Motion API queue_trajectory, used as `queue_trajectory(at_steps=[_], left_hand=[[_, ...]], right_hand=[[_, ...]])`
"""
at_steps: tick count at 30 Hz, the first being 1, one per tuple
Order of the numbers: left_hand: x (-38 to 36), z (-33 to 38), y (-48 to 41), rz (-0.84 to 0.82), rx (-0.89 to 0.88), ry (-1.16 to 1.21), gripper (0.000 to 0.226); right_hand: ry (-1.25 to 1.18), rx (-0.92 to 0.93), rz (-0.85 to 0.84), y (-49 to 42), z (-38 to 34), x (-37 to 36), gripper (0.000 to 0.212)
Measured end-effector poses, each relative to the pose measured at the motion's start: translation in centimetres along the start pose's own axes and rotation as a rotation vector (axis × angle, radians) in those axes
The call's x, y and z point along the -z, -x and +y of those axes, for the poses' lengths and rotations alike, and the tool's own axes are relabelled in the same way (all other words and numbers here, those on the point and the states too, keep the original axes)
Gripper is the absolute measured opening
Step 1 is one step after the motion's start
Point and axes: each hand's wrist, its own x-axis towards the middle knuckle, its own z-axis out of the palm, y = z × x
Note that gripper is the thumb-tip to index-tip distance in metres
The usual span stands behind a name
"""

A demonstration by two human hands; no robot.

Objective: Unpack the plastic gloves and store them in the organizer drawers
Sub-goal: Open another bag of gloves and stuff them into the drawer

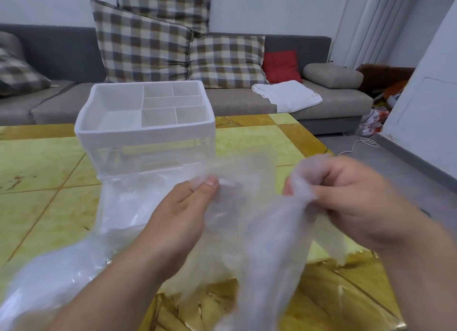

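Currently: plastic gloves (259, 231) held over the worktop (37, 170).
Head view: the left hand (178, 207) pinches one edge of the thin film between thumb and fingers; the right hand (346, 194) has its fingers curled tight round the bunched other end. The white organizer (146, 133) stands on the worktop just behind; a clear bag (118, 207) lies beside the left forearm.

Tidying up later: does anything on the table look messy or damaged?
Yes. Loose clear plastic wrap sprawls in front of the organizer, and the gold foil covering is creased and wrinkled at the near edge.
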Motion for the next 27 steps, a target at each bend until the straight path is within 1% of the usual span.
queue_trajectory(at_steps=[2,3,4,5,6,7,8,9,10,11,15,16,18,20,23,25,27], left_hand=[[-0.1,-0.3,-0.8,-0.070,-0.018,-0.057,0.024],[-0.3,-0.4,-1.3,-0.107,-0.016,-0.173,0.025],[-0.3,-0.3,-1.8,-0.137,-0.011,-0.282,0.021],[-0.4,0.2,-1.6,-0.110,-0.006,-0.319,0.013],[-0.7,0.4,-1.5,-0.144,-0.022,-0.325,0.019],[-0.7,0.3,-1.7,-0.152,-0.050,-0.293,0.033],[-0.4,0.3,-1.7,-0.102,-0.030,-0.183,0.036],[-0.1,0.4,-1.3,-0.026,0.052,-0.064,0.033],[0.2,0.3,-0.8,0.000,0.107,0.051,0.028],[0.6,-0.4,-0.5,0.009,0.137,0.099,0.027],[0.4,0.3,-0.2,-0.040,0.202,0.136,0.017],[0.4,0.4,-0.2,-0.036,0.226,0.128,0.019],[0.3,0.2,-0.1,-0.094,0.243,0.124,0.022],[0.1,0.4,0.2,-0.126,0.261,0.141,0.023],[-0.3,1.3,0.6,-0.142,0.294,0.270,0.020],[-1.2,1.8,0.2,-0.136,0.284,0.287,0.032],[-1.5,1.8,-0.3,-0.088,0.280,0.300,0.045]], right_hand=[[-0.073,-0.081,0.035,-0.3,0.7,-1.5,0.016],[-0.097,-0.112,0.037,-0.5,0.7,-2.2,0.015],[-0.097,-0.125,0.041,-0.7,0.7,-2.7,0.015],[-0.058,-0.137,0.064,-0.8,0.7,-2.9,0.018],[-0.010,-0.150,0.109,-1.1,1.1,-3.0,0.022],[0.043,-0.170,0.170,-1.3,1.4,-2.9,0.024],[0.106,-0.189,0.235,-1.4,1.7,-2.7,0.023],[0.187,-0.207,0.293,-1.5,1.9,-2.4,0.020],[0.268,-0.221,0.340,-1.6,2.2,-2.1,0.018],[0.322,-0.237,0.375,-1.6,2.4,-1.7,0.016],[0.293,-0.261,0.463,-1.4,2.3,-1.2,0.015],[0.279,-0.264,0.469,-1.4,2.3,-1.3,0.015],[0.275,-0.279,0.467,-1.5,2.2,-1.8,0.017],[0.315,-0.280,0.473,-1.6,2.4,-2.2,0.020],[0.403,-0.237,0.541,-1.8,2.9,-2.8,0.018],[0.466,-0.213,0.570,-2.0,3.3,-3.1,0.021],[0.533,-0.207,0.573,-2.2,3.5,-3.6,0.020]])
